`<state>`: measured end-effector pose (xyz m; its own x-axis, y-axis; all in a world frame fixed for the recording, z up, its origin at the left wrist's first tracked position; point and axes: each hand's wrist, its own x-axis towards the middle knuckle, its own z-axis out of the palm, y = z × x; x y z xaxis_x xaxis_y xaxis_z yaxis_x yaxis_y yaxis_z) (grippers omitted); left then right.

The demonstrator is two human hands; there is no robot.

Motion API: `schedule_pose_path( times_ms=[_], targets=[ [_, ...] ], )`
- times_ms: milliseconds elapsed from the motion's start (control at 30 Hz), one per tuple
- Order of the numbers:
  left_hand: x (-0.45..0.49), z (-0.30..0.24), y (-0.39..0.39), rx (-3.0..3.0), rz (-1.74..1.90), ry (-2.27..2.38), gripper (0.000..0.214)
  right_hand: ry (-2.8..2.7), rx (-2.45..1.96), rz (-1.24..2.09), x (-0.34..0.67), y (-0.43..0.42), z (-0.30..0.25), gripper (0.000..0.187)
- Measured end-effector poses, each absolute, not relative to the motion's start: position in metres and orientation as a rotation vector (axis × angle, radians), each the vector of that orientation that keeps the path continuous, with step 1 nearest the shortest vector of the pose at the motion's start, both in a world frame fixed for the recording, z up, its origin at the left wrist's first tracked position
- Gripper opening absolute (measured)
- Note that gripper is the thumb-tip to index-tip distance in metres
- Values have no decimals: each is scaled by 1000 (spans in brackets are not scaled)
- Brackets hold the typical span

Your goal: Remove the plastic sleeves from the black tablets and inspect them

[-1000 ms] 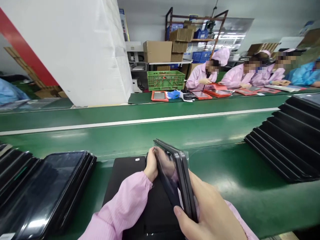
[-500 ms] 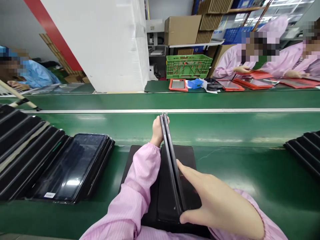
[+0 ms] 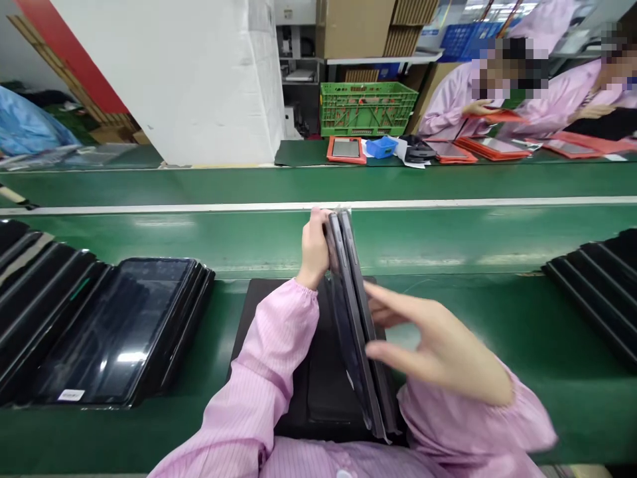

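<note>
Clock centred on the two tablets [image 3: 351, 318], 12 pointing away from the wearer. Tablets are held on edge, side by side, long edges running roughly 11 to 5, narrow gap between them; dark glass of the left one is turned towards 9. Pair is set between the hands, over a flat black piece [image 3: 326, 385] laid on the green bench [image 3: 488, 312]. Whether that piece is touched by the lower edges can't be told.

Left hand [image 3: 314, 251]: at 11, closed on the far end of the pair; fingers partly hidden by the tablets. Pair is gripped there.

Right hand [image 3: 435, 342]: at 3 to 4, partly opened, thumb and index spread well apart, fingertips blurred. Positioned right up against or just beside the right tablet; contact can't be confirmed. Nothing is clasped in it.

Around: at 9, a leaning row of tablets [image 3: 119, 325], white label seen on the front one. At 3, black slabs [image 3: 597, 292] are stacked at a slant. At 12, a green crate [image 3: 369, 109] is seen beyond a small blue box [image 3: 381, 147]. At 1, pink-sleeved co-workers [image 3: 450, 103] are seen.
</note>
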<state>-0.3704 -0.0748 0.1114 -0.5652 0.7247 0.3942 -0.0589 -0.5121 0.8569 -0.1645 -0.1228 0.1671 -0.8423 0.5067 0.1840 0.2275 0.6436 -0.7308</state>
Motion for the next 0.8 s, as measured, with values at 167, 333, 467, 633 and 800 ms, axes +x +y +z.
schedule_pose_path(
  times_ms=[167, 333, 467, 633, 800],
  targets=[
    [-352, 110, -86, 1546, 2160, 930, 44, -2052, -555, 1414, -194, -101, 147, 70],
    [-345, 112, -95, 1704, 1973, 789, 61, -1789, -524, 1498, -198, -98, 143, 74],
    [-344, 116, -99, 1701, 1866, 796, 84, -1678, -522, 1463, -200, -98, 145, 67],
    [-338, 122, -103, 1575, 1840, 851, 78, -1580, -469, 1433, -208, -87, 139, 63],
    [-329, 125, -106, 1433, 1835, 893, 64, -1535, -387, 1452, -211, -79, 132, 69]
  ],
)
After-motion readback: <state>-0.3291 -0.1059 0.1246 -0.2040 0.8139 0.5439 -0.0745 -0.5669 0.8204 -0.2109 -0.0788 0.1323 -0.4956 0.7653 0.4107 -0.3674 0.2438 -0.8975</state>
